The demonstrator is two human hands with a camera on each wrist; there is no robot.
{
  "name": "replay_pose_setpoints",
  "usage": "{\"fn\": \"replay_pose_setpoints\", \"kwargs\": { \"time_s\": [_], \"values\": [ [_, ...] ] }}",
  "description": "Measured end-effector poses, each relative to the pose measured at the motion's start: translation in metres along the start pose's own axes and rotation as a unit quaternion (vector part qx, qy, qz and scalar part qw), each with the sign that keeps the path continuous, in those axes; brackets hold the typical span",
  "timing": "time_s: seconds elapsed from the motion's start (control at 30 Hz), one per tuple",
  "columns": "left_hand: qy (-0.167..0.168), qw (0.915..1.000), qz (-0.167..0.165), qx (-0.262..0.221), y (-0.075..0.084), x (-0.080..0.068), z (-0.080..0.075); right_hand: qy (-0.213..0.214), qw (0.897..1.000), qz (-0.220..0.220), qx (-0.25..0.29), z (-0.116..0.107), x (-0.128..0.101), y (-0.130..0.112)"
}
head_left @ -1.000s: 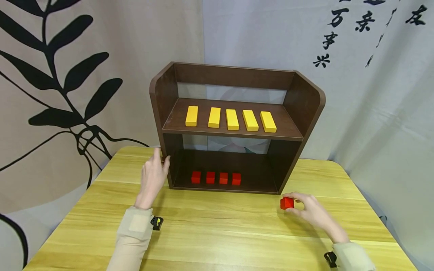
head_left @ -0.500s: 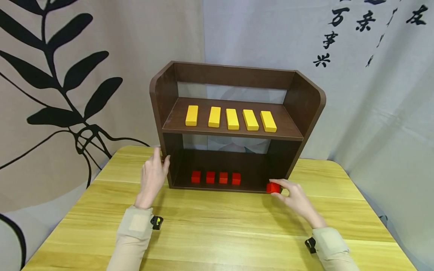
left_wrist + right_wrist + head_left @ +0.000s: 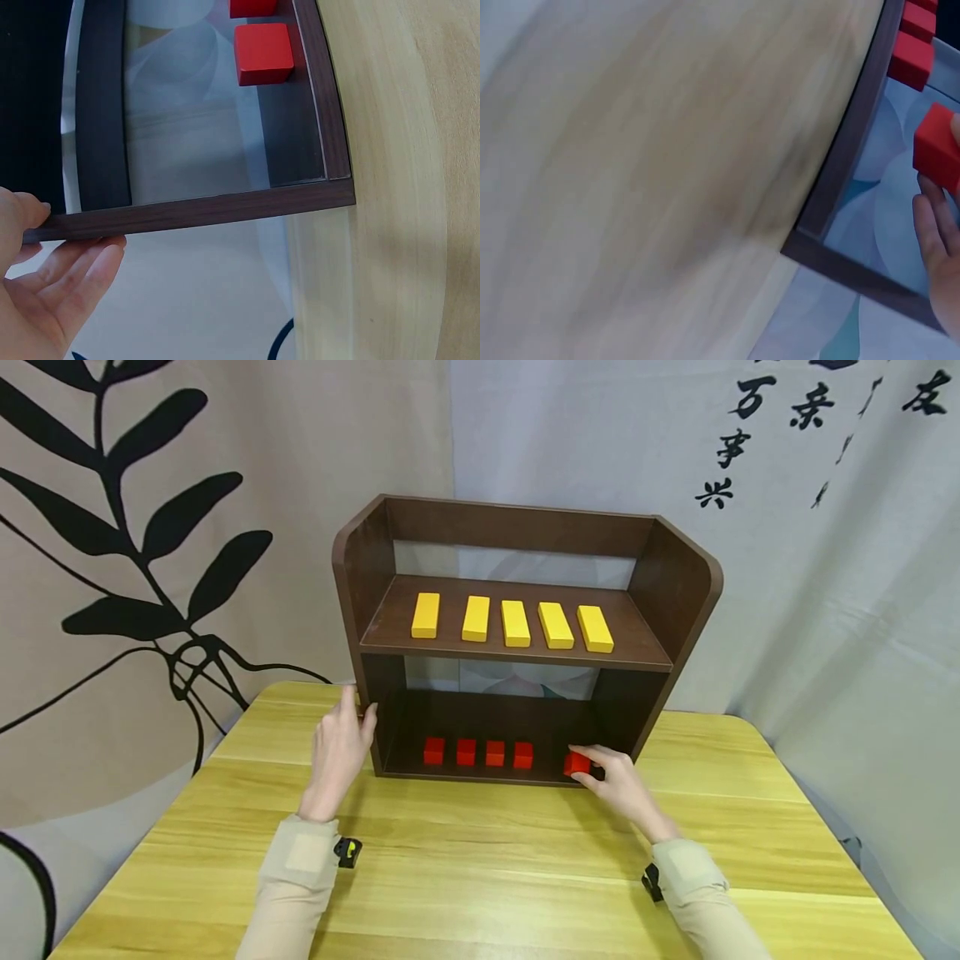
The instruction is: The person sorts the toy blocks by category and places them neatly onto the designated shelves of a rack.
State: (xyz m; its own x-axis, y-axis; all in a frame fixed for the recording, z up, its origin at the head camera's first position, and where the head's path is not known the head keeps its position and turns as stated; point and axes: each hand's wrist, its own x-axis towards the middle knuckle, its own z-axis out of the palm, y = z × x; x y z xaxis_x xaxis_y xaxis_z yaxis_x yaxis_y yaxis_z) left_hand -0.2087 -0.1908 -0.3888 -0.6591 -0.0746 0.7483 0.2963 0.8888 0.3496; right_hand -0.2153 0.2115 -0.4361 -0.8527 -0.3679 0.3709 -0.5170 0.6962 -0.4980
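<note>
A dark brown two-tier wooden shelf (image 3: 517,531) stands on the table. My left hand (image 3: 341,752) grips its left side panel, thumb on one face and fingers on the other, as the left wrist view shows. Between thumb and fingers my right hand (image 3: 621,787) pinches a red cube (image 3: 577,764) at the right front of the lower tier. In the right wrist view this cube (image 3: 935,146) appears over the shelf's opening; whether it touches the board I cannot tell. Several red cubes (image 3: 495,753) sit in a row to its left. Several yellow blocks (image 3: 516,624) lie along the upper tier.
The light wooden table (image 3: 450,877) extends in front of the shelf and to both sides. Behind it hang pale curtains (image 3: 562,435), with a black plant print at left and dark characters at upper right.
My right hand has carried the red cube leftward and away from me, from the table beside the shelf to the lower tier. My left hand has stayed on the side panel.
</note>
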Motion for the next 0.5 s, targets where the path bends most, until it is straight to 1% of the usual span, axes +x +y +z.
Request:
{"fn": "replay_pose_setpoints", "kwargs": {
  "time_s": [0.23,0.5],
  "values": [
    [0.003,1.0000,0.001,-0.002,-0.001,0.000,0.001,-0.013,1.000,0.010,0.015,0.014,0.009,-0.001],
    [-0.003,1.0000,-0.004,-0.004,0.001,0.000,0.000,-0.036,0.999,0.014,-0.008,0.023,0.016,-0.001]
  ]
}}
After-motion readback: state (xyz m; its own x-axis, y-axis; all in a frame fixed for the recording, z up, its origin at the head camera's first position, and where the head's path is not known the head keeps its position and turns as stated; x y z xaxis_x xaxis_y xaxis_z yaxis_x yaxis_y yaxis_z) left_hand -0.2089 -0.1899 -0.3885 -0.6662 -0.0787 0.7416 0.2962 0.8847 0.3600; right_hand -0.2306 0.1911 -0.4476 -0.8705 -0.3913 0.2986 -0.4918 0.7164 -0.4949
